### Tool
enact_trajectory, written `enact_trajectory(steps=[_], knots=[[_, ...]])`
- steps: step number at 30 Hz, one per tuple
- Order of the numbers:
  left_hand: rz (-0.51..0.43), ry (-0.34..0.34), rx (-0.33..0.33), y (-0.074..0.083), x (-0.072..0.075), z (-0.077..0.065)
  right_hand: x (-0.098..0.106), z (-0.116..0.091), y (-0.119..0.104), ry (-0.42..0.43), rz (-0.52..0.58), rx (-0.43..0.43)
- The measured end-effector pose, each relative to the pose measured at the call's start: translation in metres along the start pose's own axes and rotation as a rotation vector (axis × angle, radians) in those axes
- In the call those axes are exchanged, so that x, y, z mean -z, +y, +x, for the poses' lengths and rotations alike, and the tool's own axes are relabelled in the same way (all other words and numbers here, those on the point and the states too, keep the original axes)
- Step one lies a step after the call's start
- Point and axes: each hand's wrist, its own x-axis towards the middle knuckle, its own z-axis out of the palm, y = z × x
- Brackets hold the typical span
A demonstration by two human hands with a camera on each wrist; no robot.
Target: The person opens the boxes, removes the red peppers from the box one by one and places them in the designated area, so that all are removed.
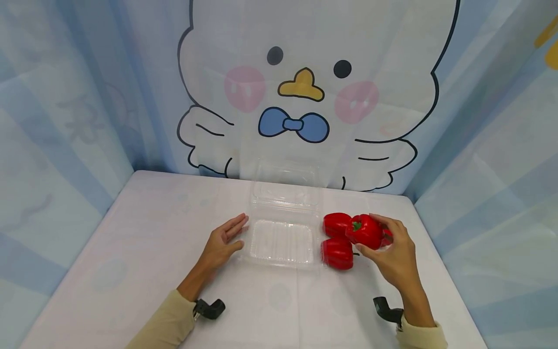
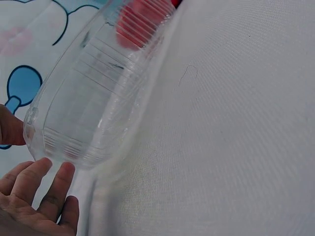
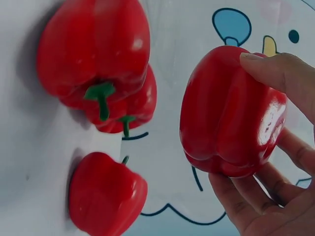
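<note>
Raised above the table, a glossy red bell pepper (image 1: 365,231) with a green stem is held between the thumb and fingers of my right hand (image 1: 397,253). Three more red peppers lie around it: one behind left (image 1: 335,225), one in front (image 1: 337,253), and one (image 1: 387,237) mostly hidden by the hand. The right wrist view shows the held pepper (image 3: 229,118) clear of the others. My left hand (image 1: 221,245) is at the left side of a clear plastic clamshell container (image 1: 281,242), fingers extended; its fingertips (image 2: 66,169) appear to touch the container's end.
The container's clear lid (image 1: 285,194) stands hinged up at the back, towards the cartoon-printed curtain (image 1: 305,155). A white cloth covers the table (image 1: 279,300). Curtains also rise on the left and right. A dark wrist mount (image 1: 210,309) sits on each forearm.
</note>
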Motion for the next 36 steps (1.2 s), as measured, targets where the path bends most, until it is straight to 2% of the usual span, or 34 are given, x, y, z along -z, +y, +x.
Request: enact_trajectory(steps=[12, 20, 27, 36], knots=[[0.000, 0.001, -0.002, 0.000, 0.000, -0.002, 0.015, -0.007, 0.023, -0.023, -0.041, -0.084], [0.018, 0.012, 0.015, 0.002, -0.001, -0.004, 0.012, -0.013, 0.049, -0.039, -0.040, -0.132], [0.032, 0.032, 0.028, 0.004, -0.004, -0.005, 0.009, -0.015, 0.066, -0.095, -0.042, -0.185], [0.046, 0.051, 0.054, 0.004, -0.006, -0.007, -0.002, -0.014, 0.091, -0.146, -0.055, -0.201]])
